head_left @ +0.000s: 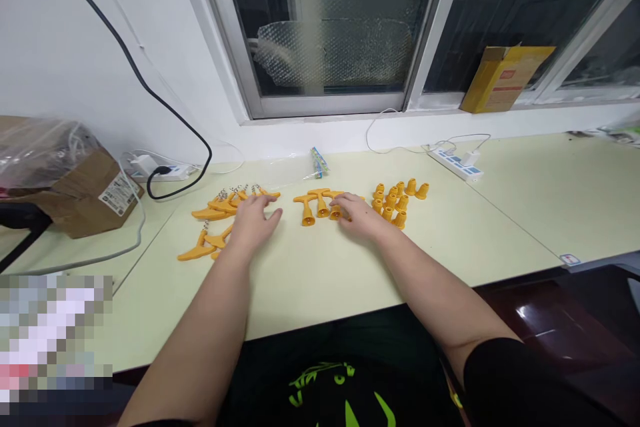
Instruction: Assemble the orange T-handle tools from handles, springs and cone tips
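Note:
My left hand [256,220] reaches over yellow T-shaped handles [215,212] with short metal chains, its thumb and index finger apart. More handles [196,252] of this sort lie nearer to me, partly hidden by my wrist. In the middle, several yellow T-shaped handles stand in a row with flared cups [308,219] at their lower ends. My right hand [361,215] is at the right end of that row, its fingers closed around a T-shaped handle [335,212] that they partly cover. Just past that hand stand several loose yellow cone-shaped caps [402,201].
A clear plastic bag [287,172] with a coloured header lies near the wall. Power strips stand at the right [456,164] and left [173,172]. An open cardboard box [100,193] and a black cable [145,83] are at the left. A yellow carton [505,80] leans against the window.

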`<state>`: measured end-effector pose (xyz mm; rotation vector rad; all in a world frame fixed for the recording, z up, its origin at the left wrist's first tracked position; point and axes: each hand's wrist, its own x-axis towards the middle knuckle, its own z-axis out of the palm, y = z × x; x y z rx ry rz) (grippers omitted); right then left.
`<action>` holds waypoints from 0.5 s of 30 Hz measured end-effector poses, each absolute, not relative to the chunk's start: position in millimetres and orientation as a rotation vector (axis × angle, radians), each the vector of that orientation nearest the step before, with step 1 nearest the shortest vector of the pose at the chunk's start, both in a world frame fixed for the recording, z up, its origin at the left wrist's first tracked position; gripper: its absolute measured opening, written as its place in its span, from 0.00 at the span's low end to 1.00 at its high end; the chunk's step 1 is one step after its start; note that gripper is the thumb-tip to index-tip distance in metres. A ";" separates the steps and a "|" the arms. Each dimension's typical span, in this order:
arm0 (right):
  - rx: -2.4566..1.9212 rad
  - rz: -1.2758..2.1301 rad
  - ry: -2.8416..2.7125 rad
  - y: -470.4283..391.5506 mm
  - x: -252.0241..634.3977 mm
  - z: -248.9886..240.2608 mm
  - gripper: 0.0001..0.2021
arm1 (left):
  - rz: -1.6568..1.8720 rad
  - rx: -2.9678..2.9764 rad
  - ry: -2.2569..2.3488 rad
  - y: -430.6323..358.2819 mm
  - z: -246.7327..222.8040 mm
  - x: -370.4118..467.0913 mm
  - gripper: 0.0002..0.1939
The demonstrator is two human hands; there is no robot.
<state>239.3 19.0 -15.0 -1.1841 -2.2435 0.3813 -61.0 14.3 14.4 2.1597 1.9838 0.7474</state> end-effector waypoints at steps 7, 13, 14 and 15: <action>-1.753 0.011 -1.971 10.6 273.1 22.2 0.13 | -0.061 1.996 2.091 -14.8 42.5 -118.2 0.31; -2.124 0.143 -1.896 18.5 295.2 25.9 0.09 | 0.027 2.105 1.913 -38.3 26.2 -154.5 0.25; -2.136 0.151 -1.890 19.6 295.8 25.3 0.08 | 0.044 2.106 1.897 -39.5 23.6 -156.4 0.24; -2.143 0.155 -1.886 20.4 295.8 24.9 0.08 | 0.064 2.103 1.884 -40.4 21.3 -157.2 0.22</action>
